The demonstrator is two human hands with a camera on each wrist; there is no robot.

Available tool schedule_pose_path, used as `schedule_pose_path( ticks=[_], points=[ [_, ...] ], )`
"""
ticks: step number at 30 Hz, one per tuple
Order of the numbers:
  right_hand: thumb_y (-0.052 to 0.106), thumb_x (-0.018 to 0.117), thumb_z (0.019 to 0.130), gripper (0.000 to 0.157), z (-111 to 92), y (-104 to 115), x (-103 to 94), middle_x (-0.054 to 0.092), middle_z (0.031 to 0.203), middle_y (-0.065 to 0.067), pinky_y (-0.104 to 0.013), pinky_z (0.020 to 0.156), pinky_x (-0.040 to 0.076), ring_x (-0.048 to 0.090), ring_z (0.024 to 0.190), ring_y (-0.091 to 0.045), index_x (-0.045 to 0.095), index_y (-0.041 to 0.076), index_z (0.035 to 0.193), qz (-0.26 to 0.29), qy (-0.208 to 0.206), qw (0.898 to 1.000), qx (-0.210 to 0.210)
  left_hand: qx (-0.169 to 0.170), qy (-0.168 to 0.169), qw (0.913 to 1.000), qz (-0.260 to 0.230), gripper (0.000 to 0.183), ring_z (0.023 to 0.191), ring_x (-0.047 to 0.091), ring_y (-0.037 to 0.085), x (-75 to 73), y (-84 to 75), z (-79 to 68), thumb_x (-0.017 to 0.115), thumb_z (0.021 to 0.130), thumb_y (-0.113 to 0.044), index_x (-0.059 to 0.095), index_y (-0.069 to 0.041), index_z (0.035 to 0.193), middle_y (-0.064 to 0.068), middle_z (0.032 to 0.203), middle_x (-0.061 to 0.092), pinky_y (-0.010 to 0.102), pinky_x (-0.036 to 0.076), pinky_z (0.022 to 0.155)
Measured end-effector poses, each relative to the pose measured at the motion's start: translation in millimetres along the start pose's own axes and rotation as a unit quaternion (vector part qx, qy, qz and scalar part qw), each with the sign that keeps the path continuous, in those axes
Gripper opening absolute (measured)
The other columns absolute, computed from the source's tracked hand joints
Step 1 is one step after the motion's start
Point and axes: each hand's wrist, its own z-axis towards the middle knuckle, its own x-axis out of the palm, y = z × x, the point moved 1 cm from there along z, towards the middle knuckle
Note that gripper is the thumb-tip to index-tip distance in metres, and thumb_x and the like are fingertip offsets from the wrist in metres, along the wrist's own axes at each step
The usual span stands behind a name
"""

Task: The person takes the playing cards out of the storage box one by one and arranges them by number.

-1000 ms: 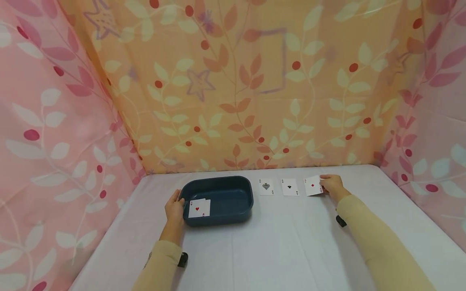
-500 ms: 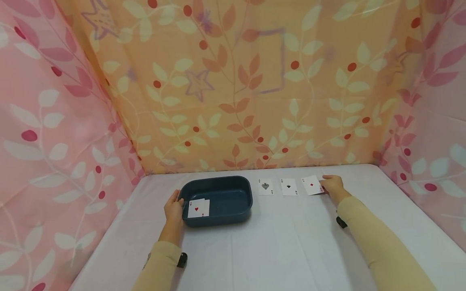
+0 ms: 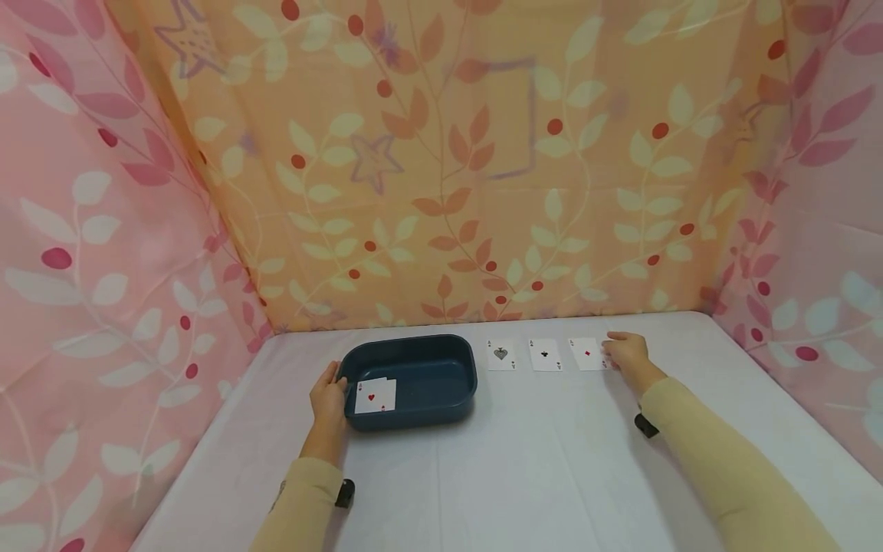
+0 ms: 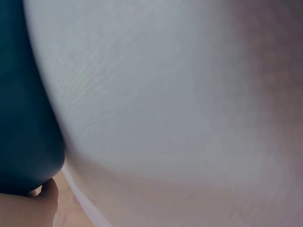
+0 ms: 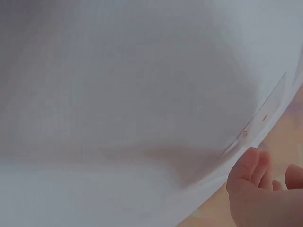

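Note:
My left hand (image 3: 327, 395) grips the left end of a dark blue rectangular tub (image 3: 421, 416), thumb at the rim; the left wrist view shows the tub's side (image 4: 28, 113) beside that hand. Inside its left end lies an ace of hearts (image 3: 375, 396), mostly covering another card. At the right end of a row on the table, an ace of diamonds (image 3: 585, 355) lies flat and face up. My right hand (image 3: 629, 357) is over that card's right edge. In the right wrist view the fingers (image 5: 246, 168) are bent beside the card (image 5: 262, 118), thumb apart from them.
An ace of spades (image 3: 500, 355) and an ace of clubs (image 3: 546, 355) lie face up between the tub and the ace of diamonds. White cloth covers the table (image 3: 510, 468). Patterned fabric walls (image 3: 441, 169) stand behind and at both sides.
The ace of diamonds, earlier tilted and pinched at its right edge, has turned straighter and now lies flat in the row. My right hand has let go of it. The left hand stays on the tub.

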Motion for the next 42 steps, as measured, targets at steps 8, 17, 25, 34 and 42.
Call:
schedule_pose_path(
  ticks=[8,17,25,34,42],
  points=[
    [0.007,0.056,0.096,0.054,-24.1,12.9,8.4,0.051,0.134,-0.027,-0.021,0.069,0.054,0.059,0.073,0.001,0.038,-0.008,0.144,0.015,0.052,0.998,-0.033,-0.004,0.003,1.0,-0.008,0.054,0.144,0.023,0.021,1.5,1.7,3.8,0.035,0.1,0.006,0.025,-0.003,0.152,0.011,0.156,0.027,0.032,0.018,0.116],
    [0.009,0.058,0.097,0.052,-44.1,24.6,30.9,0.064,0.116,-0.015,-0.026,0.074,0.056,0.06,0.075,0.0,0.04,-0.01,0.141,0.018,0.093,0.993,-0.074,-0.001,0.004,1.0,-0.007,0.054,0.144,0.023,0.021,0.1,1.0,4.3,0.036,0.1,0.008,0.025,-0.002,0.152,0.011,0.157,0.027,0.032,0.018,0.116],
    [0.008,0.06,0.095,0.049,-63.7,32.5,51.0,0.065,0.094,0.003,-0.028,0.075,0.056,0.062,0.079,-0.007,0.044,-0.008,0.139,0.04,0.114,0.99,-0.074,0.001,0.011,0.9999,-0.006,0.054,0.144,0.022,0.022,-0.8,0.6,2.1,0.035,0.1,0.007,0.024,-0.001,0.152,0.012,0.157,0.026,0.032,0.018,0.116],
    [0.008,0.06,0.095,0.047,-78.4,37.8,71.1,0.067,0.097,-0.002,-0.032,0.077,0.056,0.062,0.078,-0.008,0.046,-0.007,0.138,0.046,0.134,0.987,-0.079,-0.001,0.01,0.9999,-0.005,0.054,0.144,0.022,0.021,-0.9,2.1,2.0,0.035,0.1,0.007,0.025,-0.002,0.152,0.011,0.157,0.026,0.033,0.018,0.116],
    [0.008,0.057,0.096,0.045,-92.4,38.7,89.2,0.067,0.103,-0.008,-0.039,0.084,0.055,0.064,0.09,-0.023,0.047,-0.008,0.137,0.053,0.17,0.98,-0.09,-0.004,0.007,0.9999,-0.007,0.054,0.144,0.022,0.02,-1.9,0.7,0.3,0.036,0.1,0.006,0.025,-0.003,0.152,0.011,0.157,0.025,0.032,0.018,0.116]
  ],
)
